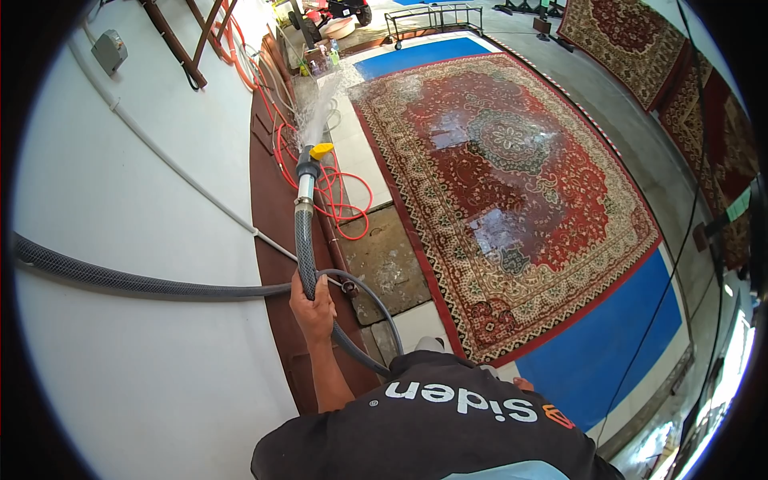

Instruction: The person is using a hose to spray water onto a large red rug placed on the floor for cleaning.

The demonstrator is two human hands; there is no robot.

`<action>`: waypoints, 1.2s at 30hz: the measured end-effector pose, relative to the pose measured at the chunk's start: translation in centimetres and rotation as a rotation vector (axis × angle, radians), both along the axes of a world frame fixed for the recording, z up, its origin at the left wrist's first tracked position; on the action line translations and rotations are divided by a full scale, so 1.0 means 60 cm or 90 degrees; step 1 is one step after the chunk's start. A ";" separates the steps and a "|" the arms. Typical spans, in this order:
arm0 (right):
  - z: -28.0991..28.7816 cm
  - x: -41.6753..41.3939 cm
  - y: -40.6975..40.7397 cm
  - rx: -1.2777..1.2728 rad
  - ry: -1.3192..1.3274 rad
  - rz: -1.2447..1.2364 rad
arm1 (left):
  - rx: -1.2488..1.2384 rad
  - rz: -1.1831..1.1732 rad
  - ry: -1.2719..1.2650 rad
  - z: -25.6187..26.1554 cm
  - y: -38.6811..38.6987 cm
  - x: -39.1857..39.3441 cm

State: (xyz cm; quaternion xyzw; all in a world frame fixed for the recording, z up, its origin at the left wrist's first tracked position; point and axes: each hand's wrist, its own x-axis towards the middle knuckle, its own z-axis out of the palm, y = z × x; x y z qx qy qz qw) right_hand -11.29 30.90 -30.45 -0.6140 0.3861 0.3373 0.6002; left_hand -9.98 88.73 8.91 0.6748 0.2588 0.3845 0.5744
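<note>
My left hand (314, 307) is closed around a thick grey braided hose (305, 240), held up beside the wall. The hose ends in a metal clamp and a dark plastic valve (308, 163) with a yellow handle (321, 150). Water (318, 114) sprays from its mouth toward the far end. To the right lies a large red and beige patterned carpet (510, 198), its wet surface reflecting light. Only a bit of my right hand (524, 383) shows past my dark shirt; its fingers are mostly hidden.
Looped red hose (354, 207) lies on the floor left of the carpet. Blue matting (624, 324) shows beneath the carpet's ends. Several bottles (327, 55) and a wheeled metal frame (433, 23) stand at the far end. More carpets (624, 45) hang at right, behind a dark cable (666, 282).
</note>
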 end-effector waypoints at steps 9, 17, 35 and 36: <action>0.005 -0.001 0.004 -0.003 -0.003 -0.001 | -0.003 -0.013 0.005 0.001 0.001 0.008; 0.007 -0.011 0.005 -0.006 -0.005 -0.004 | -0.082 -0.067 0.097 -0.030 0.003 0.028; 0.004 -0.029 -0.003 -0.017 -0.014 0.005 | -0.105 -0.074 0.124 -0.034 0.006 0.014; 0.005 -0.029 -0.003 -0.018 -0.014 0.004 | -0.104 -0.070 0.110 -0.029 0.009 0.011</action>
